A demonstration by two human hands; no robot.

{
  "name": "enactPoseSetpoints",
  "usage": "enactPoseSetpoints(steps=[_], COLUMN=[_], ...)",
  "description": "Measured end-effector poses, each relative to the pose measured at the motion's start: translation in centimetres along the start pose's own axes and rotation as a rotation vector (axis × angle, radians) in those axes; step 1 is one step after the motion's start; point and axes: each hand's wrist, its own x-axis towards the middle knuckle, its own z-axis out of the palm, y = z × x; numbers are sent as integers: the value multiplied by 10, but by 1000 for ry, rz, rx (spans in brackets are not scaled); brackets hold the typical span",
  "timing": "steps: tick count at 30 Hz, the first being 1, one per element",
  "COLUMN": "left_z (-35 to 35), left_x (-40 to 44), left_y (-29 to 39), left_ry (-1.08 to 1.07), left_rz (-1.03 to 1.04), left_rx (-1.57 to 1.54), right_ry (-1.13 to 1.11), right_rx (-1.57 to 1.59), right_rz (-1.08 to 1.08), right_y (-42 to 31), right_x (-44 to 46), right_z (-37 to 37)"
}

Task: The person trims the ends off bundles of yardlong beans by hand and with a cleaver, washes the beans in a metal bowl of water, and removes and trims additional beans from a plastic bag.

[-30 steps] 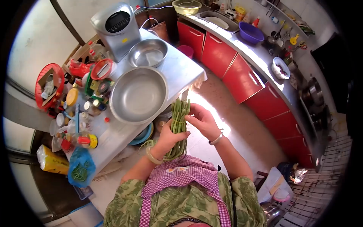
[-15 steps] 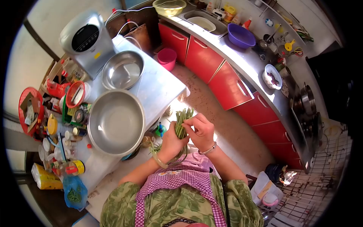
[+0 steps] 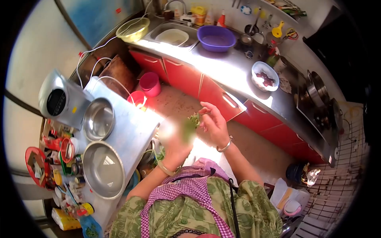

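My left hand (image 3: pixel 177 154) is closed around an upright bunch of long green beans (image 3: pixel 194 119) in front of my apron. A blurred patch covers the fingers and most of the bunch. Its upper ends show to the right of the blur, and loose green ends (image 3: pixel 159 152) hang by the left wrist. My right hand (image 3: pixel 214 126) is just right of the bean tips, thumb and forefinger apart, with nothing visible between them. To the left, a large steel basin (image 3: pixel 104 169) and a smaller steel bowl (image 3: pixel 98 119) sit on the table (image 3: pixel 137 119).
Jars and bottles crowd the table's left side, near a blue bag (image 3: pixel 91 228) of greens. A silver appliance (image 3: pixel 59 97) stands behind. Pink buckets (image 3: pixel 150 84) are on the floor. Across, a counter holds a purple basin (image 3: pixel 216 39) and a white bowl (image 3: pixel 265 76); one red cabinet door (image 3: pixel 218 99) stands ajar.
The view has turned, so the table lies further left and more of the counter shows. My right hand has come away from the bean tips, its fingers spreading. The left still holds the bunch.
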Motion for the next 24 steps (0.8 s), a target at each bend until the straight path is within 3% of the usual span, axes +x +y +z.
enactPoseSetpoints(steps=[1, 3, 6, 10, 13, 16, 17, 21, 24], left_z=[13, 35, 69, 111, 138, 163, 171, 198, 214], left_x=[16, 42, 72, 97, 112, 125, 128, 137, 137], left_y=[14, 25, 46, 61, 57, 53, 52, 55, 59], left_ry=[103, 60, -31, -100, -165, -199, -242, -432, -563], left_rz=[68, 89, 161, 296, 415, 550, 555, 612, 690], left_rx=[112, 59, -9, -56, 38, -74, -141, -278, -265], right_ry=[-17, -89, -147, -48, 305, 440, 420, 608, 736], right_rx=[99, 249, 202, -10, -396, -481, -659, -774, -682], right_rz=[97, 237, 282, 101, -209, -183, -192, 25, 172], right_y=[0, -3, -16, -10, -13, -33, -42, -47, -19], right_x=[6, 12, 4, -2, -11, -27, -29, -50, -68], right_z=[-26, -68, -111, -162, -177, -189, -190, -187, -198])
